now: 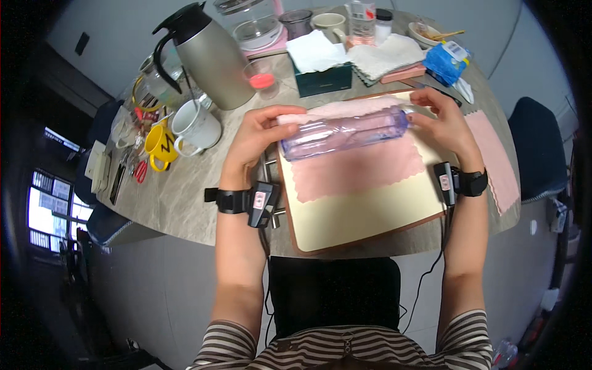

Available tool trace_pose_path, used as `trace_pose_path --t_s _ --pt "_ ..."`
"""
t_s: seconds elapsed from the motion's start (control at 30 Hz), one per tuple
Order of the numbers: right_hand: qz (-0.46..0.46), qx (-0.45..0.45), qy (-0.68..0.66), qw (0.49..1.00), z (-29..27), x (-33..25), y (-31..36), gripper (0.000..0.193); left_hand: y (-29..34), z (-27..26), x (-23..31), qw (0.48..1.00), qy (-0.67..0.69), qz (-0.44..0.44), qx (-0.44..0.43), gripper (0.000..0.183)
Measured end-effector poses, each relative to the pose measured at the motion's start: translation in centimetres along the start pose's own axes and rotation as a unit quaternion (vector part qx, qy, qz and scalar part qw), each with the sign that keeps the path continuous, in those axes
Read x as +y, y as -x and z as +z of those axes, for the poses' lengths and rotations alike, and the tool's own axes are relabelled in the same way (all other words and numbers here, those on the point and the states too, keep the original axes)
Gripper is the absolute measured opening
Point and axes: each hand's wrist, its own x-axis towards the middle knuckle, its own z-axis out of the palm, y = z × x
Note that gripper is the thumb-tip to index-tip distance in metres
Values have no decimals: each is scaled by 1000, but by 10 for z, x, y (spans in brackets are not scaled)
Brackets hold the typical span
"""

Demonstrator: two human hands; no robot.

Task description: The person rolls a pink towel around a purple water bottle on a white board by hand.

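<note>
A clear purple-tinted plastic bottle (345, 133) lies on its side across a pink cloth (361, 172) with scalloped edges. Beneath them is a cream board (364, 222) with a brown rim. The cloth's far edge rises behind the bottle. At the bottle's left end, my left hand (262, 132) is closed, its thumb on the near side and its fingers over the raised cloth. My right hand (445, 120) curls at the other end, thumb by the bottle's tip and fingers at the cloth's far corner; its exact grip is partly hidden.
A steel jug (213, 61), white mug (196, 126) and yellow mug (161, 147) stand left. Behind the board are a green tissue box (324, 80), folded cloths (388, 58) and a blue packet (445, 61). Another pink cloth (493, 160) hangs over the right edge. Cables trail from both wrist straps.
</note>
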Motion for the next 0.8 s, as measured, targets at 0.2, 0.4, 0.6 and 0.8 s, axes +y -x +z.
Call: trace_pose_path --t_s 0.2,0.4,0.6,0.8 --pt "-28 -61 -180 981 15 5 -4 32 -2 0 -6 1000 -27 4 12 27" --pt "-10 -103 -207 973 12 12 -4 41 -8 -9 -13 993 93 -4 70 26" --pt "-27 -68 -173 982 16 18 -6 38 -4 12 -8 995 -90 45 10 29" --pt "-28 -20 -144 989 10 19 -4 32 -9 12 -12 996 -60 58 40 17"
